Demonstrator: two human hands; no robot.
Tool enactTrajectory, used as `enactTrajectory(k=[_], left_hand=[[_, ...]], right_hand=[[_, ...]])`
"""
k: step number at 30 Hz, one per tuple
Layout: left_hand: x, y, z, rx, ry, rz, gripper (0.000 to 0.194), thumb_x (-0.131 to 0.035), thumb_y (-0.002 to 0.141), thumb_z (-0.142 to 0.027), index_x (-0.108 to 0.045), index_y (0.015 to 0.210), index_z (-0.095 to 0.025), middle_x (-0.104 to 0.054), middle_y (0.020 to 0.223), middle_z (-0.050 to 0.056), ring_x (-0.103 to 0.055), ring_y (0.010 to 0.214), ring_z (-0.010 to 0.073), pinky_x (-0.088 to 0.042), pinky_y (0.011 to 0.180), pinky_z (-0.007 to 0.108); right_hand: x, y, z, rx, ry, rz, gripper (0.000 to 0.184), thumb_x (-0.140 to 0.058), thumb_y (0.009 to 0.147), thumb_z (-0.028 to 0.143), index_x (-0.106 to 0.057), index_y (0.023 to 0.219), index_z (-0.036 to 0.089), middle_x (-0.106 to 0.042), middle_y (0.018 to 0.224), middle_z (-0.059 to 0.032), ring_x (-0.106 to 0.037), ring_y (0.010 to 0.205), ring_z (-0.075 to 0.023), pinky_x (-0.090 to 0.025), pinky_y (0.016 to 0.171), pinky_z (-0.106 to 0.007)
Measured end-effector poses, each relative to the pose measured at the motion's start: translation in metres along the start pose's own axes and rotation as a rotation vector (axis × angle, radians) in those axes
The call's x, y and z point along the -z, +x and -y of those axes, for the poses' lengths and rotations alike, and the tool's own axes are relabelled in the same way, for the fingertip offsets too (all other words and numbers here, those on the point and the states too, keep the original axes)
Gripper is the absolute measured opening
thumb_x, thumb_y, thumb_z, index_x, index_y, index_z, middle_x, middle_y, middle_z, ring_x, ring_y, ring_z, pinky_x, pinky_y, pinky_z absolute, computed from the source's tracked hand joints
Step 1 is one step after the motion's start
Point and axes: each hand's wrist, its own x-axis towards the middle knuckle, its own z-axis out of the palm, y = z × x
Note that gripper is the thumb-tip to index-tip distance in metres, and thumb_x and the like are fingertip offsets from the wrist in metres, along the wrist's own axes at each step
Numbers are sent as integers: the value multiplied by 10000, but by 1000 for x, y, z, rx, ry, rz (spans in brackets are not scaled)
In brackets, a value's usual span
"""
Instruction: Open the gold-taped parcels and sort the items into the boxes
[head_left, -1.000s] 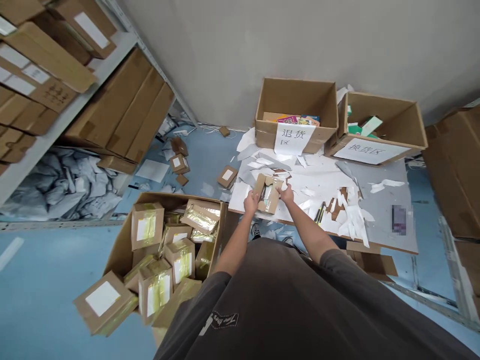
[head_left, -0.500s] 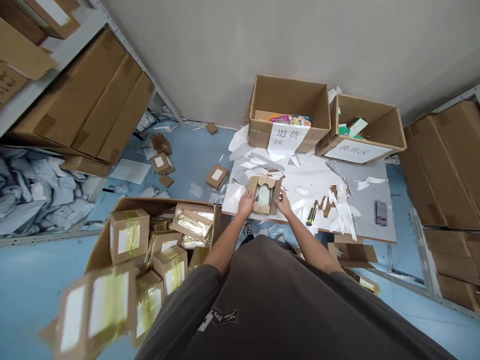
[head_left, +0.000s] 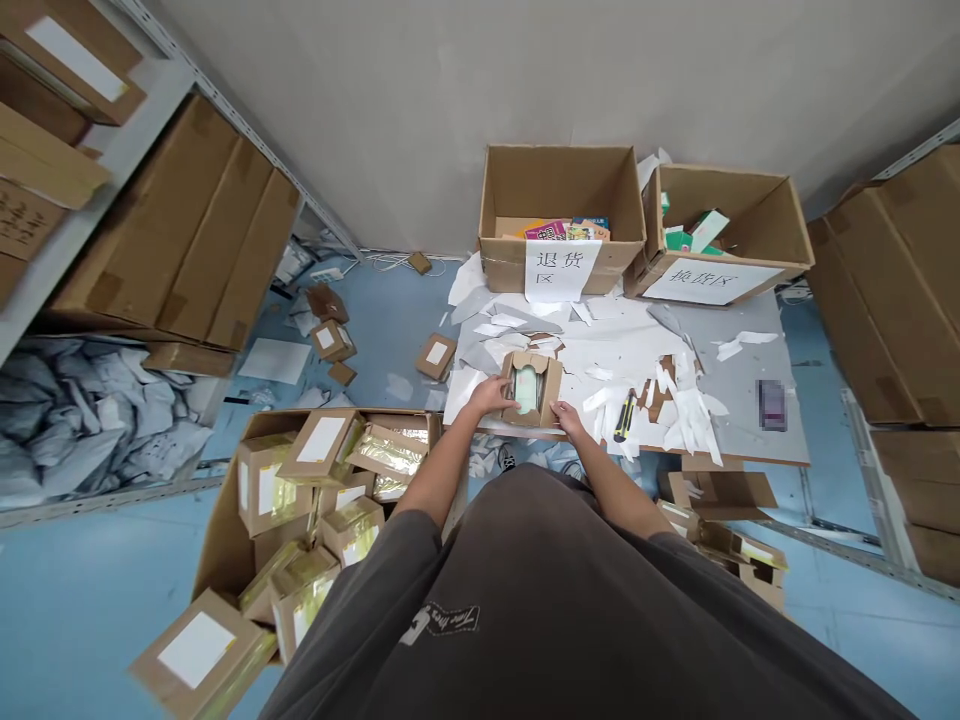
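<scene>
Cardboard at both hands: pinches with the right hand [head_left: 566,413] the near right corner of a small carton [head_left: 553,385]; rests the left hand [head_left: 491,395] at its left wall, fingers half-curled, impossible to tell whether closed on wall or contents. Small carton on the table [head_left: 742,390], at the table's near edge and left of its middle, unsealed, with a pale green item [head_left: 527,390] visible inside. Near the table's front edge, about midway along, a yellow-and-black cutter [head_left: 624,418]; on the table's right half, torn white strips [head_left: 690,410]. Along the table's back edge, side by side, a left box [head_left: 502,268] containing colourful booklets [head_left: 562,232] and a right box [head_left: 761,205] containing green-and-white packs [head_left: 705,230], each bearing a handwritten white sheet in front. Left of the table, a large carton [head_left: 225,540] crowded with taped parcels [head_left: 322,440]. Well left of the table, a shelf unit [head_left: 161,90] with big brown cartons [head_left: 210,220] and, lower down, bunched grey-white bags [head_left: 97,430]. Right of the table, more stacked cartons [head_left: 885,300]. Behind the table, a grey wall [head_left: 375,120].
</scene>
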Motion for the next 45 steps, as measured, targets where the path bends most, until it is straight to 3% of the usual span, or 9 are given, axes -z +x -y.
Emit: enactTrajectory(k=[6, 9, 13, 17, 20, 28, 34, 40, 45], left_hand=[[-44, -35, 3, -40, -126, 9, 1396, -978, 519, -671, -325, 1676, -243, -57, 1788, 176, -150, 1633, 415, -357, 1258, 463], [-72, -45, -6, 0, -236, -103, 1032, -948, 680, -550, -516, 1566, -244, 24, 1797, 130, -48, 1646, 406, -312, 1280, 514], [-93, -48, -17, -33, -323, -215, 278, -814, 866, -371, -809, 1092, -210, -58, 1802, 21, -30, 1659, 350, -264, 1312, 502], [-101, -49, -24, -45, -324, -307, 143, -843, 817, -266, -829, 931, -181, -95, 1797, 36, -86, 1651, 379, -282, 1306, 556], [-102, -49, -24, -51, -328, -331, 147, -863, 791, -243, -835, 921, -181, -96, 1796, 31, -114, 1644, 398, -320, 1290, 566], [-107, -47, -20, -75, -351, -359, 117, -861, 775, -189, -838, 890, -191, -110, 1794, 0, -104, 1651, 369, -259, 1325, 552], [-118, -43, -24, -18, -408, -431, 133, -807, 763, -83, -822, 864, -168, -190, 1778, 77, -181, 1635, 376, -311, 1293, 583], [-120, -56, -33, 15, -394, -525, 114, -721, 830, -80, -786, 839, -174, -313, 1738, 83, -216, 1621, 365, -322, 1279, 585], [-117, -72, -30, 45, -352, -532, 129, -728, 830, -84, -764, 830, -208, -327, 1735, 40, -198, 1623, 373, -344, 1242, 637]], right_hand=[[-6, 2, -17, 6, 96, 37, 609, -578, 734, 840, -496, 902, 260, -569, 741, 34, -575, 713, -181, -518, 670, -294], [-3, 3, -19, 85, -5, -67, 579, -563, 800, 779, -547, 1027, 247, -603, 829, 3, -596, 757, -202, -523, 685, -302], [7, 5, 2, 509, -535, -305, 375, -590, 924, 426, -610, 1215, 192, -646, 1135, -125, -594, 1032, -277, -522, 894, -387], [-5, 16, 40, 779, -1055, 29, 286, -552, 909, 136, -710, 1146, 159, -672, 1166, -173, -549, 1192, -318, -461, 1046, -420], [-25, 28, 61, 706, -1168, 225, 465, -619, 854, 106, -687, 1313, 132, -677, 1284, -181, -548, 1280, -322, -439, 1117, -421], [-36, 55, 96, 675, -1130, 79, 878, -645, 848, 129, -349, 1674, 161, -138, 1784, -130, -85, 1647, -325, -217, 1298, -490], [-48, 59, 130, 626, -1267, 71, 785, -633, 877, 134, -413, 1631, 156, -211, 1757, -163, -174, 1606, -373, -311, 1235, -529], [-74, 14, 102, 546, -1291, 47, 517, -588, 983, 311, -564, 1480, 171, -484, 1535, -192, -457, 1403, -346, -409, 1164, -440], [-111, 27, 102, 105, -1284, 61, 990, -687, 929, 512, -173, 1697, 156, -461, 1521, -272, -589, 1305, -376, -479, 1068, -473]])
